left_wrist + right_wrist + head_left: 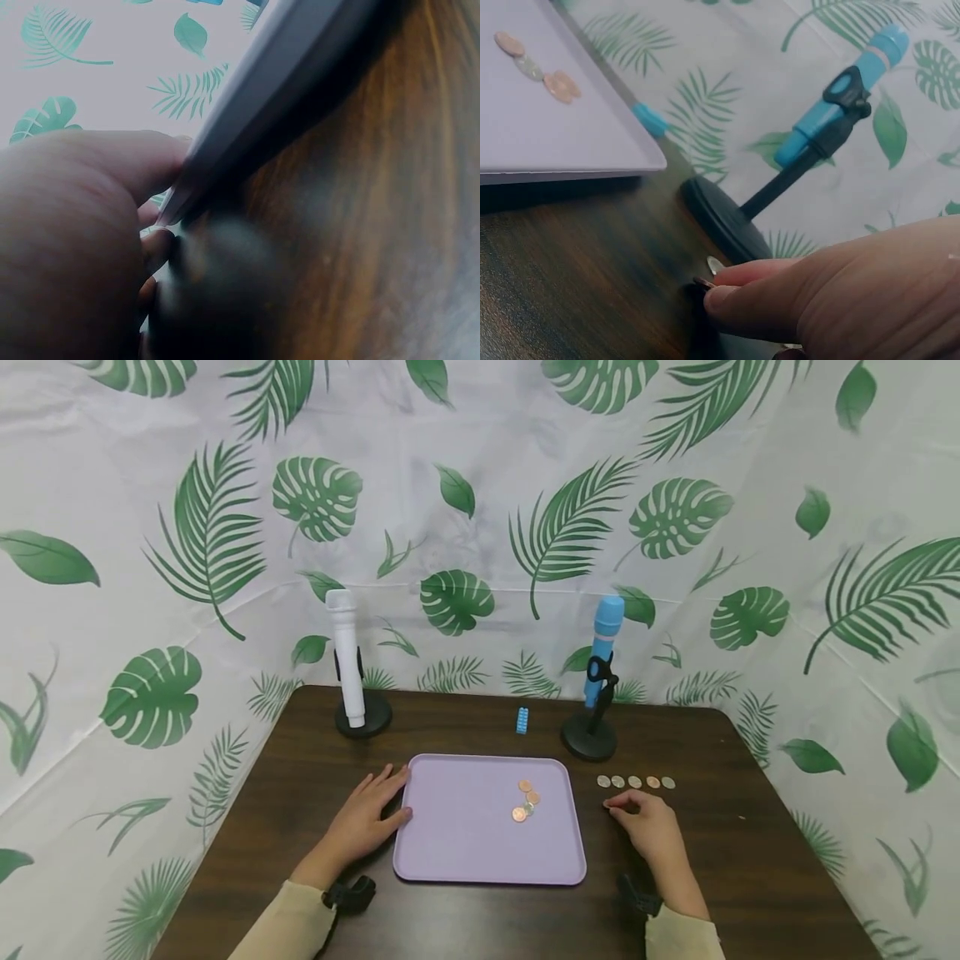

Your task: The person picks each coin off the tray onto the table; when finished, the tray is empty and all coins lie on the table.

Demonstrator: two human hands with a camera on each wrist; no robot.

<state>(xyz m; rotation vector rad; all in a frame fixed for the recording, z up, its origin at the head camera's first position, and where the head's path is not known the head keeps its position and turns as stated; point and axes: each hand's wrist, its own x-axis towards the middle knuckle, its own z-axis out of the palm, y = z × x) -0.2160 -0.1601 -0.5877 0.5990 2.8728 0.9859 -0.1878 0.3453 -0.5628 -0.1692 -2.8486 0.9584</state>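
Your dark table (757, 877) carries the lilac tray (457, 839), set between your hands, presumably for easy reach. Your left hand (356, 825), fingers spread, touches the tray's left rim, likely to steady it. Your right hand (651, 831), just beside the tray's right side, has thumb and fingertips pinched together. Beyond it, five lined-up coins (634, 782) sit apart, probably for easy counting. Four loose coins (519, 814) lie inside the tray, its rim containing them. Your right fingertips pinch what looks like one copper coin (703, 283), edge-on.
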